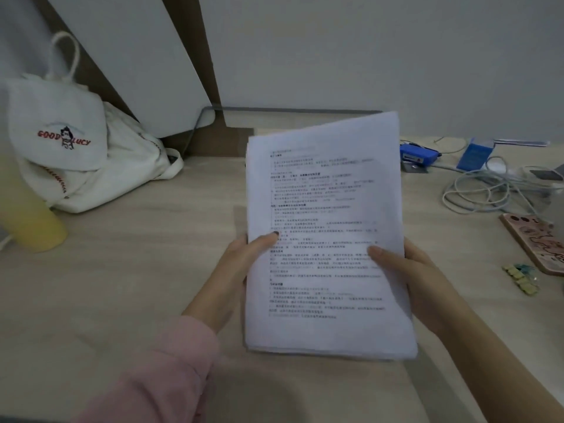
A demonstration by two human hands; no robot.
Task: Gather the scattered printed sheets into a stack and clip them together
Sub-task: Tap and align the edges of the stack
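Sheets point(329, 239) upright, gripped at both sides by hands: left point(244, 261), right point(409, 273).

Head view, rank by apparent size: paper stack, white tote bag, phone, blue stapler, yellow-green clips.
1. paper stack, though it is nearest the camera.
2. white tote bag.
3. phone, cut off by the frame edge.
4. blue stapler and yellow-green clips: they look alike, so not ranked.

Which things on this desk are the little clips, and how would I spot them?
On the pale wooden desk, look right of the held stack of white printed sheets to the pink patterned phone case at the edge. Just left of its near end lies the cluster of small yellow and teal clips, the only tiny pastel pieces there.
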